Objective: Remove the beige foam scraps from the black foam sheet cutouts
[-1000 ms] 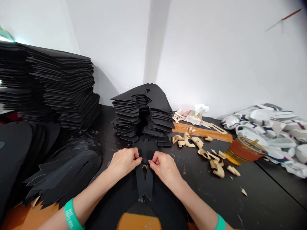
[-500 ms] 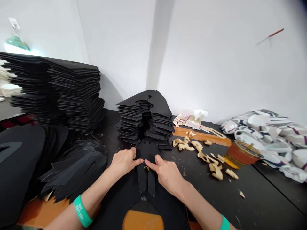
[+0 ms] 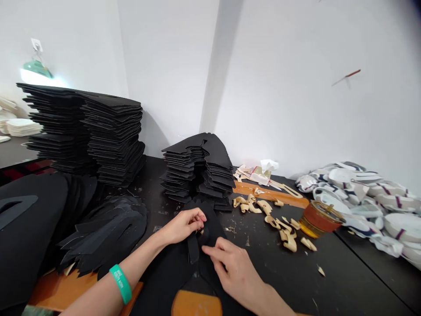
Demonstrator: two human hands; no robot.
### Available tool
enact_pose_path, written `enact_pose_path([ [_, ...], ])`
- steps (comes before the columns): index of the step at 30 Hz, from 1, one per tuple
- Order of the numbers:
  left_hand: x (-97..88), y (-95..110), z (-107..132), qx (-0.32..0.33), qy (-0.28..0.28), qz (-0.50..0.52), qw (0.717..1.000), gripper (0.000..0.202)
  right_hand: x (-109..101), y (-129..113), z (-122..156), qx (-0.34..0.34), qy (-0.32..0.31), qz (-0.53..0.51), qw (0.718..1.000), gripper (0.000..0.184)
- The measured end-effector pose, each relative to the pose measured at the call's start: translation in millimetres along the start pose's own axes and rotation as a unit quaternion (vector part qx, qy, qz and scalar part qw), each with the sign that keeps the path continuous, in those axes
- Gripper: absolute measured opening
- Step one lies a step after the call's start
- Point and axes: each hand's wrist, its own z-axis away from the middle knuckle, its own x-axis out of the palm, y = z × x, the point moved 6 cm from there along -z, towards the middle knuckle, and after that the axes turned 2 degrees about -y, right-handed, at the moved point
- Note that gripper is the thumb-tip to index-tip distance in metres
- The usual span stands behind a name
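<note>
A black, sheet-like piece (image 3: 158, 281) lies before me with an opening at its near end, where orange shows through. Along its middle a narrow black strip (image 3: 193, 249) points toward me, and a curled black part stands beside it. My left hand (image 3: 184, 226) is closed, with thumb and fingertips pinched at the upper end of these strips; the fingers partly hide the grip. To the right, my right hand (image 3: 235, 267) is open, its index finger stretched toward the strip and the other fingers loosely bent. A small tan edge shows below my left fingertips.
A stack of black cut pieces (image 3: 215, 153) stands just ahead, a taller stack (image 3: 112, 131) at back left. Loose black pieces (image 3: 108, 232) lie left. Tan curled scraps (image 3: 258, 204), an amber tape roll (image 3: 320, 219) and a heap of white pieces (image 3: 358, 193) are on the right.
My right hand has drawn back toward me and away from the left thumb. My left hand has shifted slightly right and curled its fingers. The right-hand strip is no longer lying flat.
</note>
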Motion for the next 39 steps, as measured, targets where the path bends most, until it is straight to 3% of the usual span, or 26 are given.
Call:
enact_pose_path([
  [4,1.1,-15,-4,-0.01,-0.02,0.046,0.999,0.024,3,11,-14,0.045,0.035,-0.041,0.998,0.04],
  [8,-1.8,-25,-5,-0.009,-0.021,0.022,1.0,0.02,-1,21,-2,0.115,0.062,-0.016,0.991,0.011],
  [12,-0.6,-28,-7,-0.013,-0.022,0.017,1.0,0.019,0,3,16,0.065,0.0,0.001,0.998,0.005],
  [16,-0.2,-27,-7,-0.016,-0.024,0.013,1.0,0.02,5,-17,16,-0.006,-0.05,0.005,0.999,0.038],
  [23,-0.7,-26,-7,-0.009,-0.028,0.013,0.999,0.018,8,-9,2,0.038,-0.009,-0.014,0.999,0.089],
  [27,-0.6,-27,-8,-0.003,-0.031,0.018,0.999,0.017,13,-9,1,0.038,0.018,0.034,0.999,0.123],
  [29,-0.2,-27,-8,-0.004,-0.033,0.019,0.999,0.017,11,-5,-1,0.045,0.053,0.041,0.997,0.104],
  [34,0.1,-30,-9,-0.008,-0.033,0.022,0.999,0.018,-6,17,-10,0.129,0.133,0.026,0.982,0.017],
  [35,0.1,-31,-8,-0.008,-0.034,0.022,0.999,0.018,-10,19,-12,0.139,0.135,0.047,0.98,0.013],
  [37,0.1,-30,-8,-0.008,-0.035,0.02,0.999,0.018,-12,21,-16,0.157,0.118,0.071,0.978,0.036],
  [39,0.0,-29,-7,-0.007,-0.035,0.018,0.999,0.018,-5,25,-18,0.181,0.075,0.001,0.981,0.053],
])
